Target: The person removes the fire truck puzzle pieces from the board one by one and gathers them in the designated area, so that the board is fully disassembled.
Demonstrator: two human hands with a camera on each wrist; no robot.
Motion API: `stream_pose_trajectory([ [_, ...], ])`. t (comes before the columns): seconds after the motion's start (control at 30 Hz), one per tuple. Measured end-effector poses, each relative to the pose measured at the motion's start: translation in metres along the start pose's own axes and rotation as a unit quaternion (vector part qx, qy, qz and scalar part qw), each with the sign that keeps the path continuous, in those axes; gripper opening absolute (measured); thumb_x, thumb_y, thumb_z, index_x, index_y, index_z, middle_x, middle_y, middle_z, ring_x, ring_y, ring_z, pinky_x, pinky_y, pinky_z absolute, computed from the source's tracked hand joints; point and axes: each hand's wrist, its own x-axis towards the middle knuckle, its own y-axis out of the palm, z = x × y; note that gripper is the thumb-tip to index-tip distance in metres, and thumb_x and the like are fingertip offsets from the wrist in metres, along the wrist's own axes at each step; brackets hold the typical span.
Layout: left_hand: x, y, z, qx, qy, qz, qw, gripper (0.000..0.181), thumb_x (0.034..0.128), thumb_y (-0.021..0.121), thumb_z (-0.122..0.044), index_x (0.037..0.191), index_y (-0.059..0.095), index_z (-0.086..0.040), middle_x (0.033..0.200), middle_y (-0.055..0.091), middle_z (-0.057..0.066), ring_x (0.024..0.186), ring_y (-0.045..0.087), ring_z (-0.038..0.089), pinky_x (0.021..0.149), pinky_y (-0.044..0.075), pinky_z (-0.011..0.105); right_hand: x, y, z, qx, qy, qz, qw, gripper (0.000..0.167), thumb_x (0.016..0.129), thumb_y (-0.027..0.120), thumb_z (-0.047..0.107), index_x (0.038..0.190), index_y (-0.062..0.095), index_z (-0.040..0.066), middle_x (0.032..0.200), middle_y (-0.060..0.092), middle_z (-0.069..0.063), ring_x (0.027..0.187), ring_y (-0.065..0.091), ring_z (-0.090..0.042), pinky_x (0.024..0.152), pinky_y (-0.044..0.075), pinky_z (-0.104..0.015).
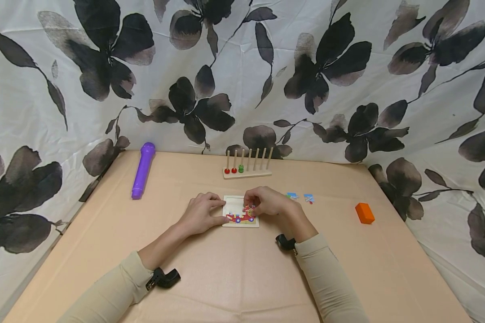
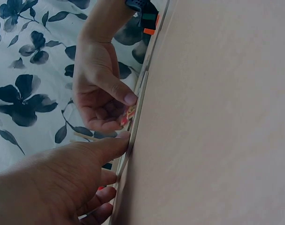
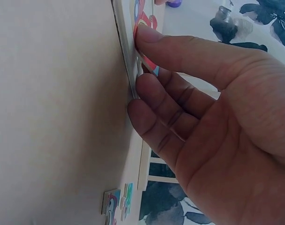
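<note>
A small puzzle board (image 1: 233, 204) with a pale wooden frame lies at the middle of the table. Pieces showing a red vehicle (image 1: 236, 219) fill its lower part, while bare wood shows in the upper left. My left hand (image 1: 202, 213) holds the board's left edge, thumb near the lower corner and fingers near the upper one. Over the right side of the board, my right hand (image 1: 271, 200) pinches a colourful puzzle piece (image 3: 150, 63) between thumb and fingers. The piece is tilted against the board in the right wrist view, and fingers partly hide it.
Two loose puzzle pieces (image 1: 309, 198) lie right of the board. Behind it stands a wooden peg rack (image 1: 247, 174) with red and green beads. A purple cylinder (image 1: 143, 171) lies at the back left, an orange block (image 1: 365, 213) at the right. Floral cloth (image 1: 250, 89) hangs behind the table.
</note>
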Motion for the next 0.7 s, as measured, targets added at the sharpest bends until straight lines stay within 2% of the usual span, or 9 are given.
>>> stream_pose_trajectory([
  [0.7, -0.0006, -0.0014, -0.0021, -0.003, -0.002, 0.004, 1.0000, 0.057, 0.0846, 0.085, -0.043, 0.131, 0.074, -0.012, 0.129, 0.064, 0.005, 0.121, 0.053, 0.030, 0.099, 0.038, 0.052, -0.0014, 0.0005, 0.0028, 0.012, -0.007, -0.003, 0.9999, 0.029, 0.083, 0.083, -0.002, 0.101, 0.063, 0.009, 0.090, 0.064, -0.001, 0.085, 0.058, -0.015, 0.079, 0.048, -0.029],
])
